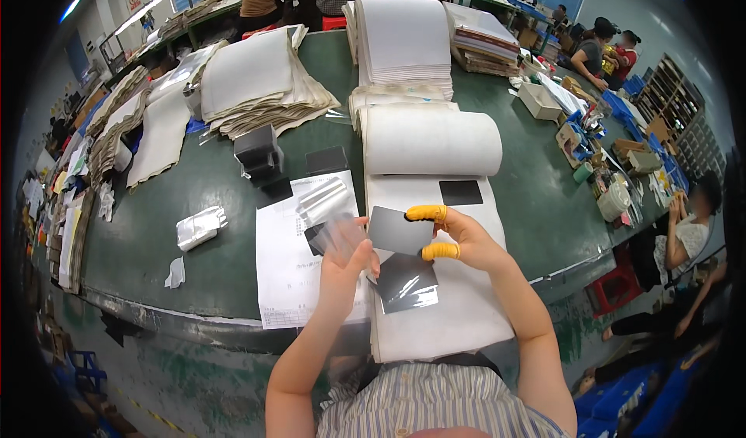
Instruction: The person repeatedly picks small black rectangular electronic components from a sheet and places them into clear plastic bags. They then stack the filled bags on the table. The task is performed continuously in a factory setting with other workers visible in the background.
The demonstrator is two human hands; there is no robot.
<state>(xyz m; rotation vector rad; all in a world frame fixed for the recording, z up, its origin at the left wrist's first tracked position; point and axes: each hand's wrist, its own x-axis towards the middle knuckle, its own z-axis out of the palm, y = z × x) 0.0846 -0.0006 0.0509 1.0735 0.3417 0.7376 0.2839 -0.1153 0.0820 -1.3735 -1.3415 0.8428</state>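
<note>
My right hand (468,240), with yellow finger cots on its thumb and a finger, pinches the right edge of a dark grey rectangular card (395,232). Closed round a clear plastic sleeve (339,236) is my left hand (342,276), its fingertips close to the card's left edge; whether they touch it I cannot tell. Just below the held card, a glossy dark card (409,286) lies on a long white sheet (443,325). Farther up that sheet sits a black card (461,192). A pile of clear sleeves (322,198) rests on a printed paper (291,282) beyond my left hand.
A block of black cards (259,150) stands left, beside a flat black card (326,160). A packet of clear sleeves (200,228) lies farther left. Large paper stacks (404,41) line the far side of the green table (210,275). Several people work around the room.
</note>
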